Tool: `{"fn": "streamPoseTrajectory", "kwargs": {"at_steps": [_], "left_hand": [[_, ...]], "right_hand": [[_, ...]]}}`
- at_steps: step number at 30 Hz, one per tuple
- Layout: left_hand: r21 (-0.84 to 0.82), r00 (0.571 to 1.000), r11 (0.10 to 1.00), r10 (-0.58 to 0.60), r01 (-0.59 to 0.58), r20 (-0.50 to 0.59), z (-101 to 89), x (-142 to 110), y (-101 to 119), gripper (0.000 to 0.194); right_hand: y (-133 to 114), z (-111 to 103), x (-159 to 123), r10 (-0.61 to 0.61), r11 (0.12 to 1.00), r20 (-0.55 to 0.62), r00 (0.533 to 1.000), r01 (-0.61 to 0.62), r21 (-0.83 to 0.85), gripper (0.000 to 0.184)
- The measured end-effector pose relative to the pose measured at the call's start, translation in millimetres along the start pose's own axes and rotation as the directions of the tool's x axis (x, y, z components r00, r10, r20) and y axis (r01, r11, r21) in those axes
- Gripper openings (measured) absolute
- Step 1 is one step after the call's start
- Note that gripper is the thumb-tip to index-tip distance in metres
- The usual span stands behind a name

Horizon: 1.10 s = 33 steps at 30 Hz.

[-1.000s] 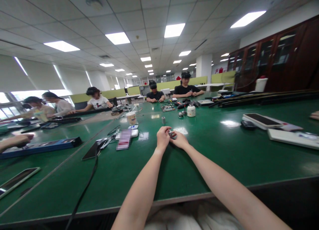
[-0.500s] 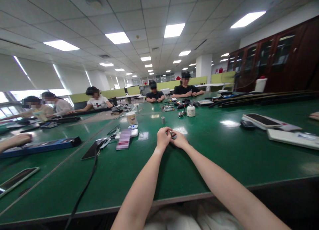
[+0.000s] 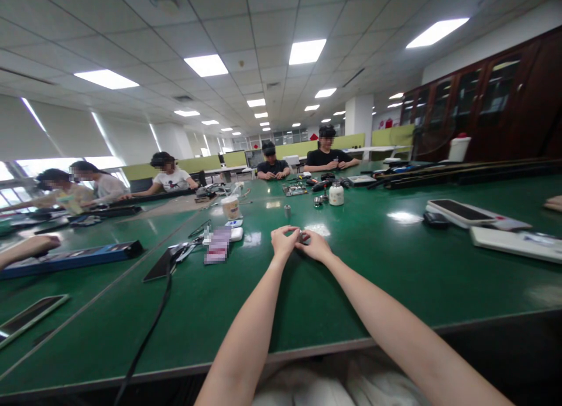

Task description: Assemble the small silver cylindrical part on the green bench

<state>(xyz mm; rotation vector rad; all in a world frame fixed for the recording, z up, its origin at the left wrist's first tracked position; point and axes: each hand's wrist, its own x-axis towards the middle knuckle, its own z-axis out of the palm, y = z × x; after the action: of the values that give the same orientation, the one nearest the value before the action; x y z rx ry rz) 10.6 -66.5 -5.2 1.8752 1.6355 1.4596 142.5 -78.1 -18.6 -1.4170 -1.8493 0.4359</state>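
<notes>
My left hand (image 3: 284,241) and my right hand (image 3: 317,246) meet above the green table (image 3: 333,300). Between their fingertips is a small grey metal part (image 3: 303,237), mostly hidden by the fingers. The right hand is closed around its side. My left thumb and fingers pinch at its upper left. A short metal cylinder (image 3: 287,211) stands upright on the table just beyond my hands, touching neither.
Left of my hands lie a purple packet (image 3: 218,244), a paper cup (image 3: 230,207) and a black cable (image 3: 153,330). A white jar (image 3: 336,194) stands farther back. Phones (image 3: 461,211) lie at right. A co-worker's hand (image 3: 41,244) rests over a blue box (image 3: 88,258).
My left hand has shifted slightly left, its thumb and fingers now more stretched in a pinch. My right hand stays nearly in place. The standing cylinder has not moved.
</notes>
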Motion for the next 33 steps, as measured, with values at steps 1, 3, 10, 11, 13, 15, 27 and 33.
{"fn": "streamPoseTrajectory", "kwargs": {"at_steps": [1,3,10,11,13,15,27,33], "left_hand": [[-0.054,1.000,0.998,-0.014,0.014,0.009,0.5,1,-2,0.018],[-0.184,0.998,0.981,-0.053,0.060,0.046,1.6,2,-4,0.018],[-0.333,0.994,0.938,-0.072,0.096,0.083,3.5,6,-6,0.021],[-0.313,0.997,0.947,-0.056,0.073,0.061,3.0,8,-6,0.022],[-0.266,0.999,0.963,-0.037,0.036,0.004,1.0,11,-7,0.025],[-0.211,0.997,0.977,-0.053,0.040,-0.056,-3.0,13,-10,0.027],[0.402,0.986,0.901,-0.159,0.161,-0.039,-20.7,3,-36,0.025],[0.441,0.982,0.879,-0.190,0.181,-0.024,-20.8,3,-34,0.028]], "right_hand": [[0,0,0,-0.001,1.000,-0.001,1.000,0.001,0.000,0.041],[0,-1,-1,-0.005,1.000,-0.002,1.000,0.005,-0.004,0.041],[0,-1,-1,-0.013,1.000,-0.002,1.000,0.013,-0.008,0.041],[0,-1,-1,-0.009,1.000,-0.006,1.000,0.008,-0.012,0.040],[0,0,-1,0.000,1.000,-0.015,1.000,-0.001,-0.023,0.040],[1,1,-1,0.004,1.000,-0.025,1.000,-0.005,-0.031,0.040],[6,3,1,-0.022,1.000,-0.035,0.999,0.021,-0.022,0.040],[6,3,1,-0.029,1.000,-0.036,0.999,0.028,-0.010,0.040]]}}
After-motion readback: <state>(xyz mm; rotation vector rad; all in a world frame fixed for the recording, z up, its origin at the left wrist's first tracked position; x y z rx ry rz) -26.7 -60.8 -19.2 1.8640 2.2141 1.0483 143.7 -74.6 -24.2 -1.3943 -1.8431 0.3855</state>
